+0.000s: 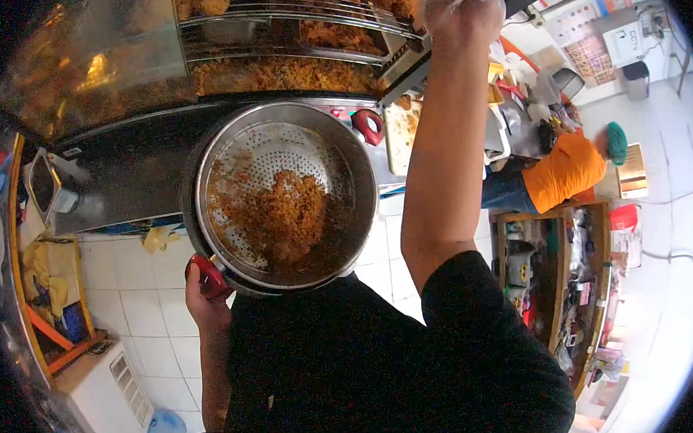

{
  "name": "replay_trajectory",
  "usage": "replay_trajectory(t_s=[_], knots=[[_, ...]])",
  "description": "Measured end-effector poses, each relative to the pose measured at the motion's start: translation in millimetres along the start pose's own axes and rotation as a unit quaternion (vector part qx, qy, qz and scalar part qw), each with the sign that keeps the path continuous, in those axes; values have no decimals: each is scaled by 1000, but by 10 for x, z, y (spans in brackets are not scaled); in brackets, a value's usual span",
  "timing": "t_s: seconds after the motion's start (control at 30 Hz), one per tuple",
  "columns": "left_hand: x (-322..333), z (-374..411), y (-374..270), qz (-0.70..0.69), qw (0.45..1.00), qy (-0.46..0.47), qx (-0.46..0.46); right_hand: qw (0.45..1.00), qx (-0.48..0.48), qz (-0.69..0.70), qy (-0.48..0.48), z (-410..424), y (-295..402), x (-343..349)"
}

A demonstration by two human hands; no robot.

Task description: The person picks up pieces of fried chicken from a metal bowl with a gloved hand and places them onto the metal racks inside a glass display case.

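Observation:
My left hand grips one red handle of a round metal steamer pot with a perforated bottom. A heap of brown, crumbly fried bits lies in it. The pot is in front of my body, at the counter's edge; its other red handle is free. My right arm reaches up past the pot. My right hand, in a clear plastic glove, is at the top edge of the view beside the display case; its fingers are partly cut off and blurred, so what it holds cannot be told.
A glass display case with wire racks and fried food stands behind the dark counter. A stained white cutting board lies right of the pot. A person in an orange shirt stands further right, near shelves.

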State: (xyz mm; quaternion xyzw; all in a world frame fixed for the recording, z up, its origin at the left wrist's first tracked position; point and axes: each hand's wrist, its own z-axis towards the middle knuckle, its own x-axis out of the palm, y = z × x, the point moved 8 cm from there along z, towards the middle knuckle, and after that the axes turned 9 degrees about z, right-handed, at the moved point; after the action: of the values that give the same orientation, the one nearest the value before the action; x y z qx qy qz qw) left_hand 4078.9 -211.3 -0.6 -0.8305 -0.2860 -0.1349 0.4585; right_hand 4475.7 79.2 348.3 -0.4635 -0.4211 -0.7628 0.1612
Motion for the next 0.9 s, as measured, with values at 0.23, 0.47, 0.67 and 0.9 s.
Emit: replay_trajectory(t_s=[0.23,0.47,0.67,0.9], knots=[[12,8,2,-4,998,-66,1,233,-291,-909,188,215,124,324],[85,-4,-26,-14,997,-81,-3,268,-48,-962,31,392,242,261],[-15,23,-6,11,997,-71,3,405,-220,-886,-46,-19,458,102],[-20,-12,-30,-4,995,-99,1,929,-14,-345,-129,-1168,339,-906]])
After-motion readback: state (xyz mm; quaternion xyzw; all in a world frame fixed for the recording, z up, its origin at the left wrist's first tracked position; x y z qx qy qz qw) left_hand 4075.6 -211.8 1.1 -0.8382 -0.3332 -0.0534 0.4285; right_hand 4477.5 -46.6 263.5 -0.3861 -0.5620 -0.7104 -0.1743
